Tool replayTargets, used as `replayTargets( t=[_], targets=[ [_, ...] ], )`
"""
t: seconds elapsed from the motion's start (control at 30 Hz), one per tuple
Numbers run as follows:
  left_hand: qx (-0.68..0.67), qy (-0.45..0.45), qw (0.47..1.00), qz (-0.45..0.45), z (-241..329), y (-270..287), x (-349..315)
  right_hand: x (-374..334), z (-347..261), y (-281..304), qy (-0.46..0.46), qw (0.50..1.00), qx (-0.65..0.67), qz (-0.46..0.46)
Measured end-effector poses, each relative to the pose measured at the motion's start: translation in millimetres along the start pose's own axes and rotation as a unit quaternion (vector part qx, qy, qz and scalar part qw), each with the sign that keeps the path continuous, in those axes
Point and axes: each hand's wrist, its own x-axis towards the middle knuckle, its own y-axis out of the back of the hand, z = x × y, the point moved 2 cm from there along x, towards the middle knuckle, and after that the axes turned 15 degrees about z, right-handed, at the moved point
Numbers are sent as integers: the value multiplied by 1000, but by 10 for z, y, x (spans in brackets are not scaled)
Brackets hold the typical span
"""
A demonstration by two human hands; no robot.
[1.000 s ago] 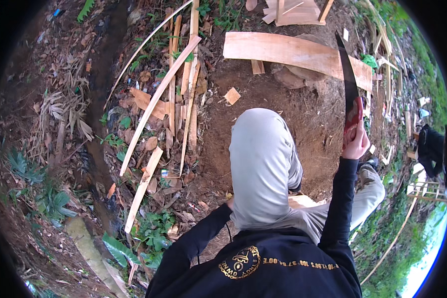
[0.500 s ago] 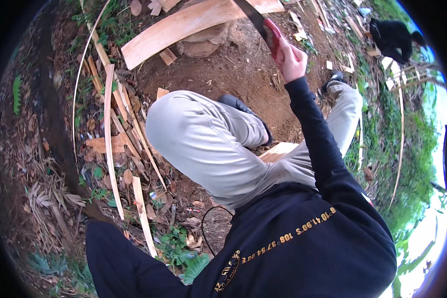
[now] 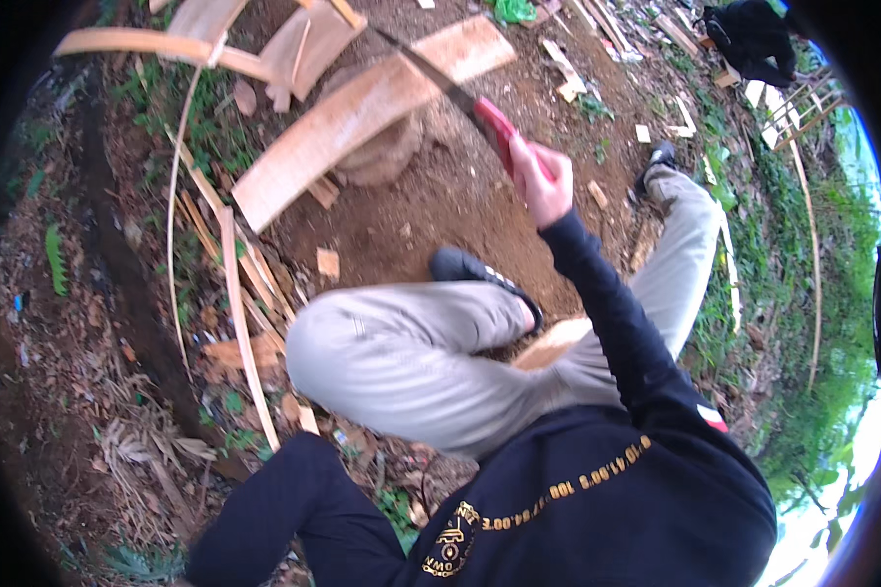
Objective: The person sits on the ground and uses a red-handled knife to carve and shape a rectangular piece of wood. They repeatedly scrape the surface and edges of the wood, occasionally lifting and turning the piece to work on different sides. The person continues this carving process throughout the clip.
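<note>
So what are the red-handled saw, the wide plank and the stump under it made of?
Saw blade: probably steel, judging by its thin, dark, tapering form. Saw handle: perhaps plastic or painted wood; the bright red leaves that open. Wide plank: wood, apparently bare, with a pale tan, slightly mottled face. Stump: likely raw wood, from its rounded, dull brown shape.

We look through one wide fisheye lens worn at head height, facing steeply down over our own black sweatshirt with gold lettering (image 3: 578,479) and grey cloth trousers (image 3: 392,367), which sit nearest. Farther out, toward the upper edge, we see a red-handled tool with a long dark blade (image 3: 460,97) and a broad, pale wooden plank (image 3: 347,119). Straight edges bow toward the dark round rim.
</note>
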Motion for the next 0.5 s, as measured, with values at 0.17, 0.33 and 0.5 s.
replayTargets(
  t=[0.17,0.33,0.5],
  targets=[
    [-252,127,919,277,-1101,1536,679,-33,139,219,35,996,-66,41],
    [783,24,559,273,-2517,3009,604,-249,86,-191,129,989,-69,17],
    [852,18,435,291,-3367,2742,614,-337,204,-156,171,978,-120,18]
  ],
)
